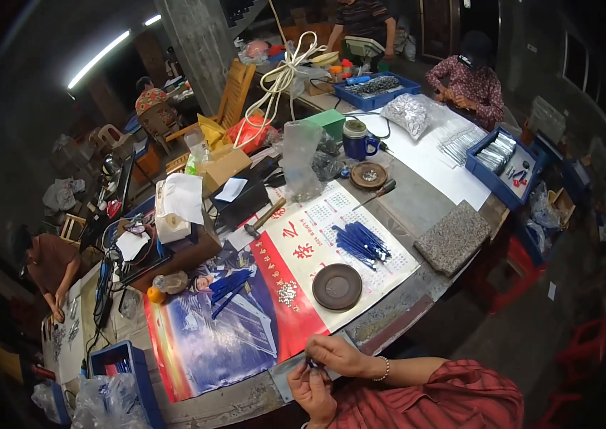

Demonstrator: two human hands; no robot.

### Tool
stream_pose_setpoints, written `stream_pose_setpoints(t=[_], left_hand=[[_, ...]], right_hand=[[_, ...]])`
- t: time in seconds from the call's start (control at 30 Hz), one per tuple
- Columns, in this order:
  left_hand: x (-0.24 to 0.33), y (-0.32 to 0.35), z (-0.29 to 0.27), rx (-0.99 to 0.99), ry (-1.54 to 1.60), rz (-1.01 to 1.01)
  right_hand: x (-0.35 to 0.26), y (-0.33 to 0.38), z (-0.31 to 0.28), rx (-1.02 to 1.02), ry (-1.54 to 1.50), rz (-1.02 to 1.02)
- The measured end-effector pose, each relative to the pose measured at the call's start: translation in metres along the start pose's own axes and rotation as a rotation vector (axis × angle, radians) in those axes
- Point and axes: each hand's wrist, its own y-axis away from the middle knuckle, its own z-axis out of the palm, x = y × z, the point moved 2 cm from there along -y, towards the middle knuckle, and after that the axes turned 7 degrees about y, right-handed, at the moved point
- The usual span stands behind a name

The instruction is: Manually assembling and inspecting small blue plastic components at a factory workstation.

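Note:
At the bottom edge my left hand (311,390) and my right hand (338,354) meet over the table's near rim and pinch a small dark blue part (313,365) between the fingertips. My right wrist wears a bead bracelet (385,369). Just beyond the hands lies a large printed poster (245,336) in blue, red and white. On it sit a round brown dish (336,287), a little heap of tiny silver bits (287,292), a pile of blue stick-like parts (360,242) and a smaller bunch of blue parts (228,286).
A hammer (264,218), a grey stone slab (454,237), a blue mug (356,139), cardboard boxes (220,169), a clear bag (299,161) and blue trays (503,161) crowd the table. Other people work at the far end (469,80) and the left (49,264). Red stools (582,343) stand right.

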Motion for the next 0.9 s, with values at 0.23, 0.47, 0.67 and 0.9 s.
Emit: stream_pose_setpoints(t=[0.23, 0.47, 0.67, 0.9], left_hand=[[-0.010, 0.007, -0.007, 0.021, -0.017, 0.047], [-0.004, 0.007, -0.005, 0.026, 0.028, -0.012], [-0.005, 0.009, -0.007, 0.054, 0.017, -0.029], [-0.017, 0.011, -0.010, 0.105, -0.023, 0.021]], right_hand=[[-0.003, 0.007, 0.003, 0.191, 0.626, -0.502], [-0.004, 0.010, 0.006, 0.091, 0.110, -0.046], [0.000, 0.006, 0.005, 0.201, 0.459, -0.549], [0.008, 0.017, 0.012, 0.270, 0.658, -0.513]])
